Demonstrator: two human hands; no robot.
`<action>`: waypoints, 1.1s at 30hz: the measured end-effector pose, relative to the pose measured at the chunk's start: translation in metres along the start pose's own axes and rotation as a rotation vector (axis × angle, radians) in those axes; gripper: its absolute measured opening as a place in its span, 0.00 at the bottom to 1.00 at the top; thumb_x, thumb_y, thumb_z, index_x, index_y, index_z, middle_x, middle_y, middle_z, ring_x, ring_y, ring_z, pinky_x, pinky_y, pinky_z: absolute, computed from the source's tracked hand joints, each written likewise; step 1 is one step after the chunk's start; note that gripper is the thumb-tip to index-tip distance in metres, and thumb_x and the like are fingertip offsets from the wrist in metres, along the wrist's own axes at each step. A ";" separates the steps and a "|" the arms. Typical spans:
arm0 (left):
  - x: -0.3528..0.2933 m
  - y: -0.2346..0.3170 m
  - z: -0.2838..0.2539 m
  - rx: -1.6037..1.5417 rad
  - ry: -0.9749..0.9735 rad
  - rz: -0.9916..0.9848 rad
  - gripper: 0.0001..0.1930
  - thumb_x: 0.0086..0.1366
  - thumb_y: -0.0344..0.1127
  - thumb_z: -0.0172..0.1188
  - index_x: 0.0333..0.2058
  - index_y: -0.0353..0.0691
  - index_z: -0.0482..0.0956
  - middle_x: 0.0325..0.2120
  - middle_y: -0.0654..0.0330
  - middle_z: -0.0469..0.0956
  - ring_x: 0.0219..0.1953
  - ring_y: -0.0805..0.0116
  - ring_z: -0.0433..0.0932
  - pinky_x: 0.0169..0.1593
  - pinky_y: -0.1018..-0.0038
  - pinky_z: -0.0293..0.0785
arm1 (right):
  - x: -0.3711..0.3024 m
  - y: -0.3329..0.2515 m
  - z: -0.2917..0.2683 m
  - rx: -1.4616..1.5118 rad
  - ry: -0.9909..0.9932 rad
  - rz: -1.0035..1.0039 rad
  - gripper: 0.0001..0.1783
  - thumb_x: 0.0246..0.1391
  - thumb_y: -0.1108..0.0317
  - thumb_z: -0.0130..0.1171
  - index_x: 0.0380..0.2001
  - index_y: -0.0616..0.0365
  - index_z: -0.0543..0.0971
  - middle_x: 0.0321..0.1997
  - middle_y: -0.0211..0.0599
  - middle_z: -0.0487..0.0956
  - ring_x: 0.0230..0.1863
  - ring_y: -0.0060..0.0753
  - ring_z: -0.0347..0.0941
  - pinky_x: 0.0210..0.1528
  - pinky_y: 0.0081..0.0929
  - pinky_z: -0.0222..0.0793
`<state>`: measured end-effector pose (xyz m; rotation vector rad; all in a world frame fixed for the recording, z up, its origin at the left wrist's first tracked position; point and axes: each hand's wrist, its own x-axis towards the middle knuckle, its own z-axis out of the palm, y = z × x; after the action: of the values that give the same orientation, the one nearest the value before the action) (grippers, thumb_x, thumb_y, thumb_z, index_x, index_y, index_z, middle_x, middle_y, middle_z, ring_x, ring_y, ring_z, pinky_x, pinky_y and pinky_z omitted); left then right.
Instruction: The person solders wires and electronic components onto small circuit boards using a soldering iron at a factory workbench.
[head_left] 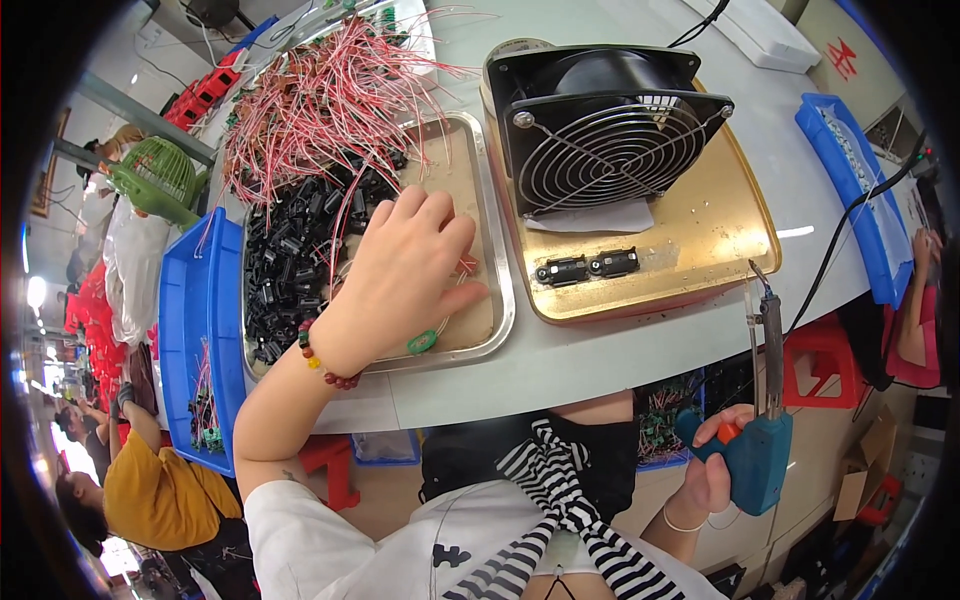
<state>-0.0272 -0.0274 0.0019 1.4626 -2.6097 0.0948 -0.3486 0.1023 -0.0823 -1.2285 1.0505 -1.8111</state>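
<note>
My left hand (pixel 407 275) is over a metal tray (pixel 505 315), its fingers bent downward and the thumb apart from them; the fingertips are partly hidden. Red and white wires show beside it, and a small green circuit board (pixel 422 342) lies below the thumb. Black plastic holders (pixel 285 270) are heaped in the tray's left part. My right hand (pixel 712 465) grips a teal soldering gun (pixel 762 462) with an orange trigger, its tip pointing up near the corner of a gold tray (pixel 690 265). Two black holders with metal contacts (pixel 587 266) lie side by side in that tray.
A black fan with a wire guard (pixel 615 150) stands on the gold tray. A tangle of red and white wired boards (pixel 325 110) covers the back left. Blue bins (pixel 185 330) flank the table, and a black cable (pixel 850 215) runs at the right. Other people sit nearby.
</note>
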 end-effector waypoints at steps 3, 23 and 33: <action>-0.002 -0.004 0.006 -0.012 -0.053 -0.022 0.17 0.47 0.41 0.67 0.29 0.38 0.72 0.29 0.56 0.71 0.35 0.58 0.68 0.39 0.67 0.66 | 0.000 0.000 -0.001 -0.014 -0.004 -0.012 0.27 0.39 0.69 0.55 0.46 0.68 0.67 0.41 0.48 0.68 0.27 0.31 0.67 0.28 0.20 0.63; -0.022 0.005 0.015 -0.156 -0.150 -0.214 0.20 0.52 0.47 0.64 0.14 0.35 0.75 0.14 0.56 0.72 0.23 0.56 0.72 0.29 0.63 0.68 | 0.004 0.001 0.003 -0.024 0.015 0.031 0.27 0.38 0.68 0.56 0.45 0.67 0.68 0.40 0.47 0.69 0.26 0.31 0.67 0.27 0.19 0.62; -0.044 0.014 0.010 -0.247 -0.097 -0.278 0.09 0.56 0.36 0.58 0.25 0.35 0.79 0.18 0.53 0.73 0.25 0.55 0.73 0.31 0.64 0.69 | 0.004 0.004 0.001 -0.029 0.017 0.007 0.27 0.38 0.68 0.56 0.45 0.67 0.68 0.41 0.47 0.68 0.25 0.31 0.67 0.27 0.19 0.62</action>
<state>-0.0177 0.0156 -0.0148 1.7522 -2.3528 -0.3241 -0.3486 0.0970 -0.0841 -1.2271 1.0927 -1.8100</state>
